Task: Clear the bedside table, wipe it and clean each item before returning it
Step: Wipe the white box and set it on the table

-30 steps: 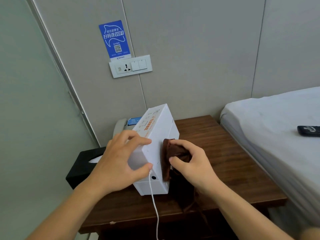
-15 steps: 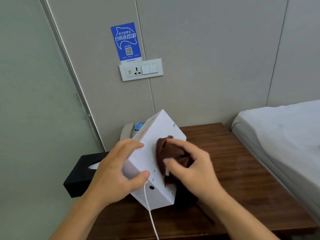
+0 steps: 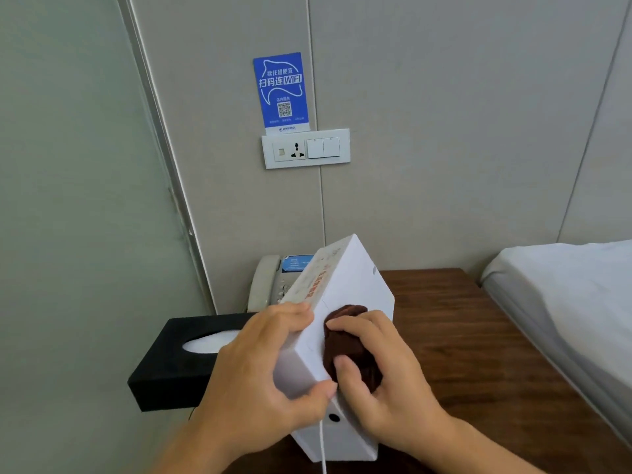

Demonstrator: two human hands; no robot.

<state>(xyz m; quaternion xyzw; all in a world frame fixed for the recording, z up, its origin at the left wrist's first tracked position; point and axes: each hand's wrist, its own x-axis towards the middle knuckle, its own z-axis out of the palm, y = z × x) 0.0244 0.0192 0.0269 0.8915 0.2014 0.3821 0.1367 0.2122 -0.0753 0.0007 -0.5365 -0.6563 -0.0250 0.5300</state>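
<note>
We're in the middle of the cleaning step now, working on the white box [image 3: 345, 302], and by our reckoning the job is somewhere past the clearing and into the item-by-item wiping. The bare wood of the bedside table [image 3: 444, 319] shows off to the right of our right hand, so much of the top looks cleared. Whether it's been wiped we can't tell from here. Beyond our left hand, the black tissue box [image 3: 178, 360] and the telephone [image 3: 270, 282] sit at the table's left and back, so those two may well be left to do.

Here's our left hand [image 3: 270, 374], fingers curled over the box's upper edge and thumb hooked under the near corner, clamping it tilted up on one edge. Just right of that thumb, our right hand [image 3: 383, 371] is bunched around the brown cloth [image 3: 349, 343], fingertips and thumb pinching it flat against the box's slanted white face. The two hands nearly touch at the thumbs. A white cord [image 3: 322, 446] drops from the box's near end, just below our left thumb, next to a small dark hole, and it could snag if we turn the box.
</note>
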